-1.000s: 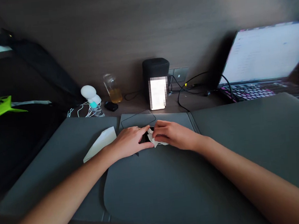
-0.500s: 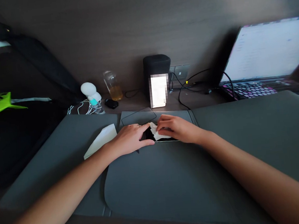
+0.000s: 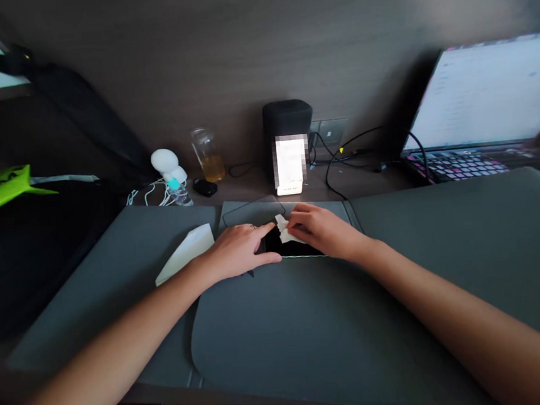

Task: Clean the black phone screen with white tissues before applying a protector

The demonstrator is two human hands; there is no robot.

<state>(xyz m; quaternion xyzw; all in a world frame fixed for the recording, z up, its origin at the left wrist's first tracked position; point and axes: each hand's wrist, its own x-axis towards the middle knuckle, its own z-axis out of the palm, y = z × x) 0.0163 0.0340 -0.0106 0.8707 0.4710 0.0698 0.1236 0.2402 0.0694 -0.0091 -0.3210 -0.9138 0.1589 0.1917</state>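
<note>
A black phone lies flat on the grey desk mat, its dark screen up. My left hand grips the phone's left end, thumb along the near edge and fingers over the far edge. My right hand pinches a small crumpled white wipe and presses it on the far left part of the screen. A ring shows on a finger of my left hand.
A white paper packet lies left of my left hand. At the back stand a black speaker, a glass jar, a small bottle, white cables and black cables. An open laptop is at the right.
My right hand has slid the wipe from the near left part of the screen toward the far edge. More of the dark screen shows. My left hand stays on the phone's left end.
</note>
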